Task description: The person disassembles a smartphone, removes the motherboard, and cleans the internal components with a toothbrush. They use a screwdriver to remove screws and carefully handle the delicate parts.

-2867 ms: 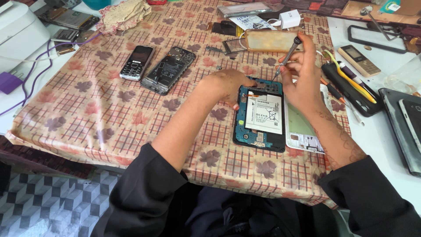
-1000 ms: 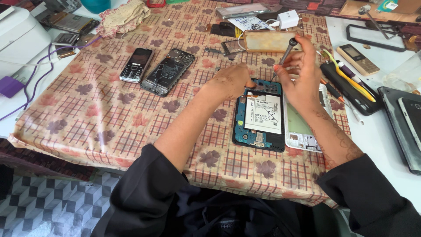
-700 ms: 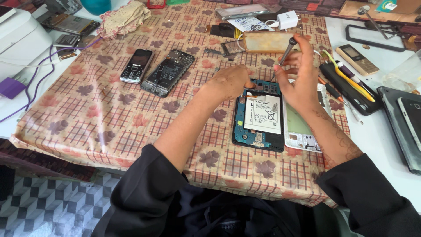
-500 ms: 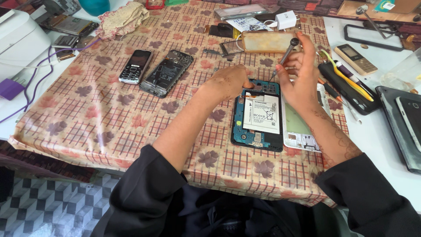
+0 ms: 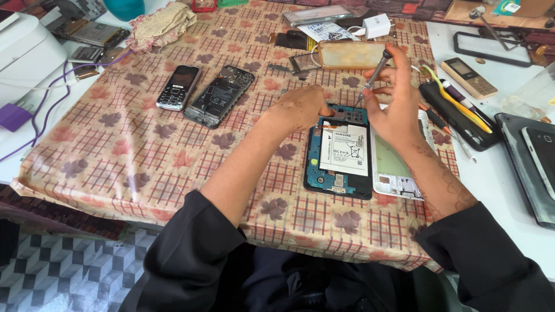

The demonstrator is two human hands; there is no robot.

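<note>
An opened smartphone (image 5: 340, 153) lies back-up on the checked tablecloth (image 5: 144, 150), its white battery and blue board showing. My left hand (image 5: 300, 105) rests on the phone's top left corner, fingers pressed down on it. My right hand (image 5: 396, 101) holds a thin screwdriver (image 5: 373, 76) upright, its tip at the phone's top edge. A white back cover (image 5: 396, 173) lies under my right wrist, beside the phone.
Far left on the cloth lie a keypad phone (image 5: 178, 86) and a stripped black smartphone (image 5: 219, 95). A clear case (image 5: 350, 53) and white charger (image 5: 378, 24) sit behind. A black tool tray (image 5: 457, 112), a gold keypad phone (image 5: 468, 76) and a tablet (image 5: 532, 164) are on the right.
Both hands stay at the phone's top edge. The screwdriver has shifted slightly between my fingers, still upright over the same corner.
</note>
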